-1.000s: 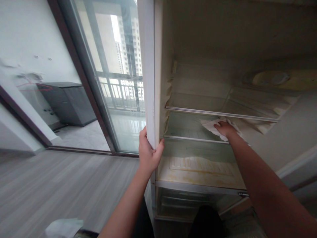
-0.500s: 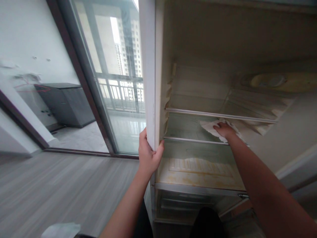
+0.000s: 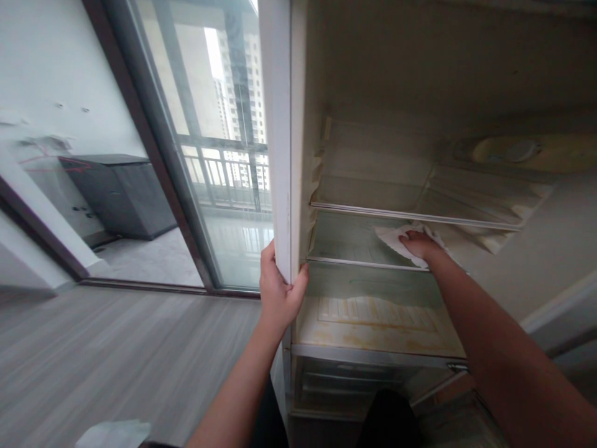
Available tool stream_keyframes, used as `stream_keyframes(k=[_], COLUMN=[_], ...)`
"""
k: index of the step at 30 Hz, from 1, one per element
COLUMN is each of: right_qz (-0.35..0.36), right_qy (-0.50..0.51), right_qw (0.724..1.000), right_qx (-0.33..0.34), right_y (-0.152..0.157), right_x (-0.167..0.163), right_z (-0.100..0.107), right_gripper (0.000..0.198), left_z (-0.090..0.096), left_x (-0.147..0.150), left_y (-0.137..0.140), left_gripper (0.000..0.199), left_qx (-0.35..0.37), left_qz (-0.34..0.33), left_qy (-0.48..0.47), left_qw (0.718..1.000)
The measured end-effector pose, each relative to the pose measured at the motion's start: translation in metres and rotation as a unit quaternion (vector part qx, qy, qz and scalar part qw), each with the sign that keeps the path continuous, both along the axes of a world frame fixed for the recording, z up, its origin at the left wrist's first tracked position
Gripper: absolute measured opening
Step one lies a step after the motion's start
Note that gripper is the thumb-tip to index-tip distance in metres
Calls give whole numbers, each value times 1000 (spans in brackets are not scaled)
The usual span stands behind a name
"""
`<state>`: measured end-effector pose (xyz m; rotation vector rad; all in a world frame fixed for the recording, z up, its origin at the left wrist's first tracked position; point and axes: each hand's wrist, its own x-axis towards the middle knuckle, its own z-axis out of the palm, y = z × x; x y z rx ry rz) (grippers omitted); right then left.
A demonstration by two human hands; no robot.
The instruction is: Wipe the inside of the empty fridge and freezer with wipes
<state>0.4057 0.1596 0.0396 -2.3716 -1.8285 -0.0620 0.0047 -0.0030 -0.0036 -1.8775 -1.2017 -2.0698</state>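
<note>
My left hand (image 3: 282,289) is wrapped round the front edge of the refrigerator's side wall (image 3: 280,155), thumb on the inner side. My right hand (image 3: 420,244) reaches inside and presses a white cloth (image 3: 392,238) onto the lower glass shelf (image 3: 345,239); part of the cloth lies hidden beneath the fingers. Just above that hand is the upper glass shelf (image 3: 373,193). Below, the compartment floor (image 3: 373,333) shows yellowish stains and a ribbed panel.
A yellowed lamp housing (image 3: 508,151) is on the right inner wall. Under the main compartment sits a lower compartment with clear drawers (image 3: 349,379). To the left are a glass sliding door (image 3: 224,186), a dark grey cabinet (image 3: 121,193) and wood-look flooring (image 3: 140,348). A pale object (image 3: 114,434) appears at the bottom left.
The view has shifted very slightly. My right hand and the cloth are a touch further left on the shelf; my left hand keeps its hold on the refrigerator edge.
</note>
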Motion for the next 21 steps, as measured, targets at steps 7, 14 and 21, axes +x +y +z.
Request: stream_keyframes(k=[7, 14, 21], right_qz=[79, 197, 231], right_qy=[-2, 20, 34], right_qw=[996, 980, 972], right_qx=[-45, -33, -11], right_y=[-11, -34, -48], right_x=[-97, -171, -181], right_z=[2, 0, -2], right_gripper=[74, 76, 77], left_z=[1, 1, 0], left_x=[1, -1, -2], left_y=[1, 2, 3], left_gripper=[65, 66, 67], left_qx=[1, 6, -7], left_qz=[16, 10, 18], left_qy=[-13, -5, -7], left_qw=[1000, 1000, 1000])
